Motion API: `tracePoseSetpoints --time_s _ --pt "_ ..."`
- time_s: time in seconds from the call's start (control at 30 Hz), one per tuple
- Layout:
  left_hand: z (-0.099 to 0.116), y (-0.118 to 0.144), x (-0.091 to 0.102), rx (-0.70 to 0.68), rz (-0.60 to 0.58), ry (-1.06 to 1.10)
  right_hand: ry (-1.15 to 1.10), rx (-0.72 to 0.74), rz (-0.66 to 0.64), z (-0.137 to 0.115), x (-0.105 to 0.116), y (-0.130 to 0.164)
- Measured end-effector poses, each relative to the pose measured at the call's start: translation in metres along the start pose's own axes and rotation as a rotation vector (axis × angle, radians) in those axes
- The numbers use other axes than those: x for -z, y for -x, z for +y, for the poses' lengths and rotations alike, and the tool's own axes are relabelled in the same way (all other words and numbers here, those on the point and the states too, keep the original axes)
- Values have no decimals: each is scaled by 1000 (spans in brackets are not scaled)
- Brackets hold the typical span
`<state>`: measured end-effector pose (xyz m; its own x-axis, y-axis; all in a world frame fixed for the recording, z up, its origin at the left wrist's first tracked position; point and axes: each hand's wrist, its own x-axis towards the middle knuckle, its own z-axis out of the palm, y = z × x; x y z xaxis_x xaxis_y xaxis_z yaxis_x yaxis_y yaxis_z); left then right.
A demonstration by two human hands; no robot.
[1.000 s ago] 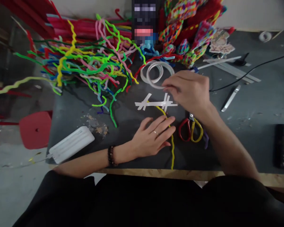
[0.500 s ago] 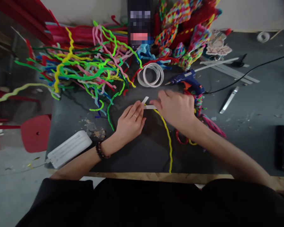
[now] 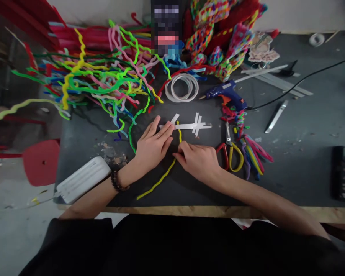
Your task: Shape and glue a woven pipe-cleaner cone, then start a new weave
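My left hand (image 3: 153,145) lies with fingers stretched out and pressing on a flat frame of crossed white strips (image 3: 186,126). Short strips cross its right end, and another slants out by my fingertips. Just right of it, my right hand (image 3: 199,159) is closed in a pinch on a yellow pipe cleaner (image 3: 161,179). The pipe cleaner's upper end passes over the white strip, while its tail runs down left across the table. Scissors (image 3: 236,158) with red and yellow handles lie to the right of my right hand.
A heap of coloured pipe cleaners (image 3: 103,82) fills the back left. Behind the strips are a white tape-like coil (image 3: 181,88) and a blue glue gun (image 3: 226,93) with a black cord. A white power strip (image 3: 84,179) lies front left, tweezers (image 3: 276,117) at right.
My right hand has come down and left from above the strips, drawing the yellow pipe cleaner's tail leftward. The crossed strips and scissors it covered now show. My left hand has shifted slightly left.
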<state>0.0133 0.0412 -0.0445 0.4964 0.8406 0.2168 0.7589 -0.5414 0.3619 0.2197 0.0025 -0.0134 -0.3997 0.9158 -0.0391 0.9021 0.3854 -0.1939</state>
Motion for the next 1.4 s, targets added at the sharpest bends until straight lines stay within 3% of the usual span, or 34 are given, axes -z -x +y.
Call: tracePoseSetpoints --time_s 0.2,0.4,0.57,0.7,0.97,1.2,1.4 --pt "4 3 -2 -14 -43 -71 53 63 170 0 1 -2" --pt "3 1 -2 -22 -23 -62 -27 163 177 6 -6 -2" --pt "1 2 -2 -37 -8 -56 -68 146 232 2 -14 1" --pt "1 5 -5 -30 53 -98 -23 121 208 2 -10 2" --pt "3 3 -1 17 48 -83 -32 220 112 -2 -11 0" --pt "5 1 0 145 43 -43 -37 193 83 0 -6 0" --pt "11 -2 -2 3 13 -61 -34 204 69 0 -3 -1"
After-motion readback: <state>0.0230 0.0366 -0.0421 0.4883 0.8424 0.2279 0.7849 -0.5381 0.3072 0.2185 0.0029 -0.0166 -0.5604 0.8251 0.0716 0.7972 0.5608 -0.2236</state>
